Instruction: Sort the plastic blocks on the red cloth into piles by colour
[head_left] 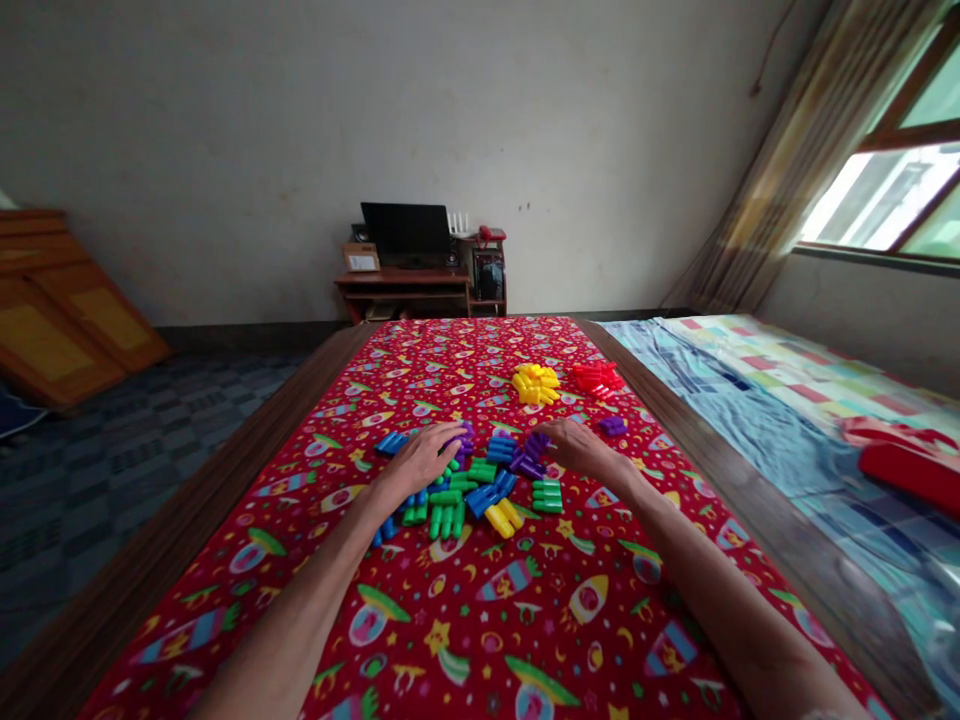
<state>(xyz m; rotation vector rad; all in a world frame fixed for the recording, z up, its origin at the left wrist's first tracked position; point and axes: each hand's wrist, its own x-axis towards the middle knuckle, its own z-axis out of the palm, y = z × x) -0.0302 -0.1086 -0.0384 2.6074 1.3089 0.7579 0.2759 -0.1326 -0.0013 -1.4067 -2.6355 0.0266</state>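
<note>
Left hand (426, 457) and right hand (581, 446) curl at purple blocks (529, 462), far side of the pile (484, 497) — grips unclear. Gathering purple seems in hand — next calls for a clean pinch.

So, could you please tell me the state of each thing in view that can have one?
Left hand: curved, grip unclear
Right hand: beside purple pieces, grip unclear
Mixed pieces: spread loosely
Yellow heap: bunched
Red heap: bunched
Monitor: dark
Cabinet: doors closed
Curtain: drawn aside
</note>
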